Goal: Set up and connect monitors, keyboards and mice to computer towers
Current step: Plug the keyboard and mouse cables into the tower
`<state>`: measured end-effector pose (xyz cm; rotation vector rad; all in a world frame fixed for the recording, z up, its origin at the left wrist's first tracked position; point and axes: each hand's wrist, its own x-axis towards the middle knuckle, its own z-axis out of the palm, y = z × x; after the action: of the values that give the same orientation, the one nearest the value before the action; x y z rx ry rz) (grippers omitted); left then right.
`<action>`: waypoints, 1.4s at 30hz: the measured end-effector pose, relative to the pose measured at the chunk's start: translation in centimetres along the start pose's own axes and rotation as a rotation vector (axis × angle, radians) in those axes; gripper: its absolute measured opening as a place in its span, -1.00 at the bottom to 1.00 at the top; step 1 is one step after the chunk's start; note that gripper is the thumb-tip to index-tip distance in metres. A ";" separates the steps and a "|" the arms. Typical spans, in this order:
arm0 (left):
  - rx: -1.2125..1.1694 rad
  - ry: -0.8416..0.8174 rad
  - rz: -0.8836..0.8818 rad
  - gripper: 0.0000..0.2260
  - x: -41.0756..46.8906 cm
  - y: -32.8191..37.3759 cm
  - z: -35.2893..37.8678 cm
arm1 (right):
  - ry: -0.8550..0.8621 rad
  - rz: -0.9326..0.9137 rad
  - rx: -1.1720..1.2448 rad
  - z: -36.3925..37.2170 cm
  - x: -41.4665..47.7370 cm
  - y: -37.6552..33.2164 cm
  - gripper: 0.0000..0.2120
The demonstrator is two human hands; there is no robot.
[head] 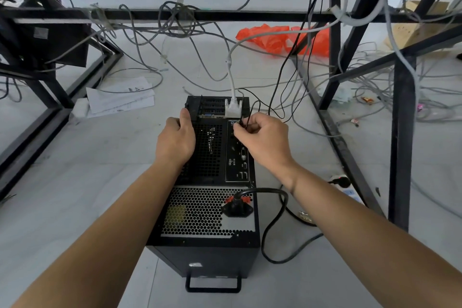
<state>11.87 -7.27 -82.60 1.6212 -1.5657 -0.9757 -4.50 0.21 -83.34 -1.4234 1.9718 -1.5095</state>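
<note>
Loose sheets of paper lie on the pale floor at the far left, below a black metal frame hung with grey cables; the writing on them is too small to read. My left hand comes next; its grip is closed on the left edge of the computer tower, thumb along the rim, fingers curled over the side out of sight.

The tower is a black box on the floor between my forearms, rear panel turned up toward me; nearest me is a honeycomb grille, above it a finer black mesh, at the far end the card slots with a small blue port. On the port plate the word "aigo" reads clearly; the small characters beside it I cannot read. A white connector sits plugged in at the far end, its white cable rising away.

My right hand is over the port plate; its grip pinches a thin black cable between thumb and fingertips, just beside the white connector; whether the plug is seated I cannot tell. A thick black power cord is plugged in near the grille and loops off right; a white power strip lies on the floor beyond my right wrist; an orange plastic bag lies farther back.
</note>
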 end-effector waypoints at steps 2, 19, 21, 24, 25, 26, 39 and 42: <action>-0.015 0.001 -0.007 -0.48 0.2 -0.1 0.0 | -0.079 0.073 0.090 -0.8 -0.1 0.3 -0.85; -0.280 -0.138 -0.146 -0.47 -0.6 -0.1 -2.3 | -0.115 0.150 0.109 -4.1 -3.1 1.3 -0.73; -0.286 -0.164 -0.179 -0.58 -1.1 -0.6 -2.8 | 0.021 0.277 0.199 -4.3 -5.4 2.2 -0.69; -0.150 -0.197 -0.146 -0.63 -1.9 -1.6 -3.2 | 0.066 0.549 0.099 -3.6 -11.6 6.1 -0.67; -0.116 -0.199 -0.134 -0.62 -2.2 -1.8 -3.3 | -0.002 0.640 0.016 -3.3 -14.5 7.8 -0.66; -0.087 -0.202 -0.128 -0.62 -2.5 -2.0 -3.4 | -0.085 0.721 -0.066 -2.9 -17.7 9.3 -0.65; -0.034 -0.162 -0.078 -0.67 -2.9 -2.4 -3.1 | -1.054 -0.222 -0.716 6.0 -25.9 9.3 -0.55; -0.044 -0.176 -0.081 -0.69 -3.0 -2.7 -3.3 | -1.049 -0.107 -0.779 8.2 -26.0 9.8 -0.63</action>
<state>16.04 -4.23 -83.10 1.6151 -1.5914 -1.2160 8.50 16.50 -103.49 -1.9981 1.7456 0.1817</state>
